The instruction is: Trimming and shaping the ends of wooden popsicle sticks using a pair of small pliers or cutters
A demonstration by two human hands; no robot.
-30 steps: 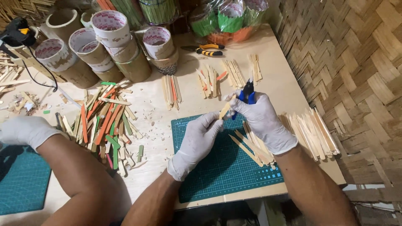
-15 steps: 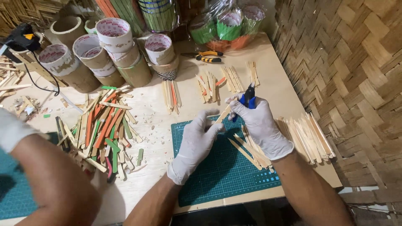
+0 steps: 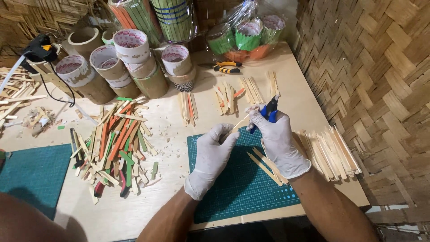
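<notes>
Both of my hands wear white gloves and meet over a green cutting mat (image 3: pixel 233 188). My left hand (image 3: pixel 214 154) pinches one end of a thin pale wooden stick (image 3: pixel 240 123). My right hand (image 3: pixel 277 141) grips blue-handled cutters (image 3: pixel 269 110), whose jaws sit at the stick's far end. A few plain sticks (image 3: pixel 266 168) lie on the mat under my right wrist.
A heap of coloured and plain stick pieces (image 3: pixel 114 148) lies left of the mat. A bundle of long plain sticks (image 3: pixel 329 152) lies at the right. Cardboard tubes (image 3: pixel 134 62) stand at the back, with small stick groups (image 3: pixel 188 107) and yellow-handled pliers (image 3: pixel 226 68). Another person's arm (image 3: pixel 31 222) fills the lower left.
The other person's gloved hand and arm at the left have swung down and out toward the lower left corner. My hands stay together over the mat with stick and cutters.
</notes>
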